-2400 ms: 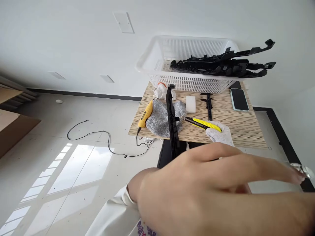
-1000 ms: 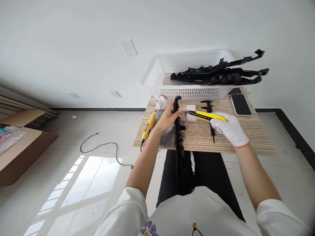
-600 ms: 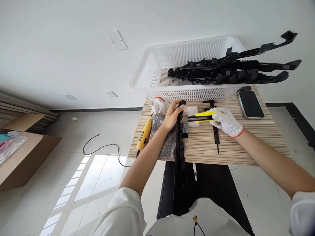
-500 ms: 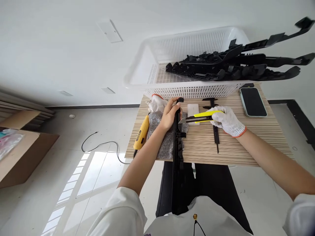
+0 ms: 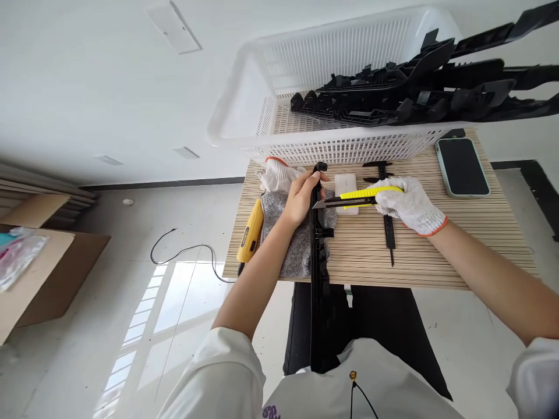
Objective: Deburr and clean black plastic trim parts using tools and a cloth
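My bare left hand [image 5: 301, 199] is closed round the upper end of a long black plastic part [image 5: 320, 256], which runs down past the table edge toward my lap. In my right hand [image 5: 408, 203], covered by a white knit glove with an orange cuff, is a yellow utility knife [image 5: 364, 196]. Its blade points left, and the tip meets or overlaps the part's edge just below my left fingers; contact is hard to make out. Beneath the part lies a grey cloth [image 5: 294, 256]. A small white block [image 5: 346, 185] sits behind the knife.
A white plastic basket [image 5: 244, 137] with several black parts [image 5: 393, 102] stands at the back; some overhang its right side. On the striped table [image 5: 437, 265] lie a yellow corded tool [image 5: 250, 233], a white glove [image 5: 279, 174], a black caliper [image 5: 388, 233] and a phone [image 5: 463, 166].
The view has shifted slightly. The knife has turned a little flatter, its blade still at the black part's edge. My left hand keeps its hold on the part.
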{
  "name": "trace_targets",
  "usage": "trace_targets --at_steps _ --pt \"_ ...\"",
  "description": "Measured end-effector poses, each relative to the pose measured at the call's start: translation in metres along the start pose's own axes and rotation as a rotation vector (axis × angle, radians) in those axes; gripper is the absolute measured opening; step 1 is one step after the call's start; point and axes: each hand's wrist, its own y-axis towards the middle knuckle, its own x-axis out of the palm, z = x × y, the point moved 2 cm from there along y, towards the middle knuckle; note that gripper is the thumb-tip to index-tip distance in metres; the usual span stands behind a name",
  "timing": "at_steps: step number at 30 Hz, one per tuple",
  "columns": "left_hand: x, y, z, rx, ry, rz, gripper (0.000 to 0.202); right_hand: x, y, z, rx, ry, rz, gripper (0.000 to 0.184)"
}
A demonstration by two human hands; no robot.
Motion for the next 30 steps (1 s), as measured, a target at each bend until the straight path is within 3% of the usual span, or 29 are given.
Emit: trace_targets --at_steps 10,14,23,30 --pt "0.0 -0.002 -0.001 -0.051 -0.033 0.001 0.044 -0.005 0.005 -0.003 0.072 0.065 0.058 0.027" --pt "-0.002 -0.002 -0.003 -0.018 -0.035 -0.001 0.045 -0.007 0.006 0.001 0.106 0.016 0.024 0.026" --pt "0.0 -0.006 -0.002 -0.105 -0.116 0.034 0.045 -0.01 0.009 0.006 0.076 -0.005 0.016 0.023" --pt "-0.004 0.0 -0.009 -0.064 -0.045 -0.048 0.044 -0.003 0.0 -0.004 0.048 -0.094 -0.136 0.028"
